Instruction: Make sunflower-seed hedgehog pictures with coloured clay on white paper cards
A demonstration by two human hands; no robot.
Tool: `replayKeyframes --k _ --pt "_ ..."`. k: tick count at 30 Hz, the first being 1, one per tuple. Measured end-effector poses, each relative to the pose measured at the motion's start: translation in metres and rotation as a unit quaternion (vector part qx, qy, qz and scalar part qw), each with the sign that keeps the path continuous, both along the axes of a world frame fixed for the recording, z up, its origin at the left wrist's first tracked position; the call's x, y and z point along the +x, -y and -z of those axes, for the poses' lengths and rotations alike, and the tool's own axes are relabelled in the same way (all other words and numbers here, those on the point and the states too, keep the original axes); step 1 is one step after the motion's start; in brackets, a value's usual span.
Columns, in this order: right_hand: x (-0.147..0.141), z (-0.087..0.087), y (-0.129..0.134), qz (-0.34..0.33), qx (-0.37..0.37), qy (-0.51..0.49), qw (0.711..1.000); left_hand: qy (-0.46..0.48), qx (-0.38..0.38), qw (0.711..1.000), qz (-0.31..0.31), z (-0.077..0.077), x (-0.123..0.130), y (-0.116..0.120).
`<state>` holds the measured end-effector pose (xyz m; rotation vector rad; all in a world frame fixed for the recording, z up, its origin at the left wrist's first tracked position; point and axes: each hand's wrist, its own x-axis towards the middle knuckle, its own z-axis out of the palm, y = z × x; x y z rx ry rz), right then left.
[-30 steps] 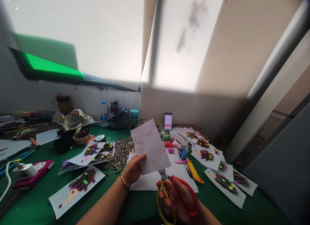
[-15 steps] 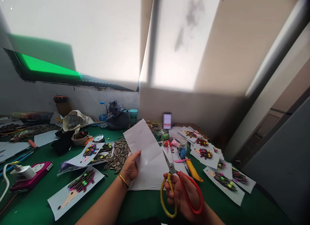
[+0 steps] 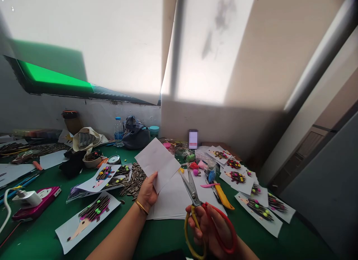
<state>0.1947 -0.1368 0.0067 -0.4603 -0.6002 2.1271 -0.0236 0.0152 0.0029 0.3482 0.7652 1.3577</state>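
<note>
Through the head view, I see the left hand (image 3: 147, 193) with its thumb laid on the face of a white sheet (image 3: 158, 159), clamped on its near edge; the other fingers are largely hidden behind it. The sheet is tilted up, in front of the seeds (image 3: 137, 178) and over the far left part of a white paper stack (image 3: 179, 200). A gold bangle (image 3: 142, 207) circles the left wrist.

At my near right, the right hand (image 3: 205, 224) is closed around the red and yellow handles of the scissors (image 3: 196, 202). Their blades stand slightly apart, pointing far and left, tips just right of the sheet; I cannot tell how deep the gap is.

Right of the stack lies a yellow cutter (image 3: 223, 197). Hedgehog cards (image 3: 258, 211) overlap farther right, and another hedgehog card (image 3: 89, 221) rests near left on the green table (image 3: 148, 239). A phone (image 3: 193, 139) stands upright at the far side.
</note>
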Motion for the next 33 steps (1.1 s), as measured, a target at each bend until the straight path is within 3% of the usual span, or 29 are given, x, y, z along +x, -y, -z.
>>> replayKeyframes --k 33 --pt "-0.0002 -0.0045 -0.0006 0.039 0.008 0.023 0.999 -0.018 0.021 1.000 0.008 -0.0020 0.0033 0.0039"
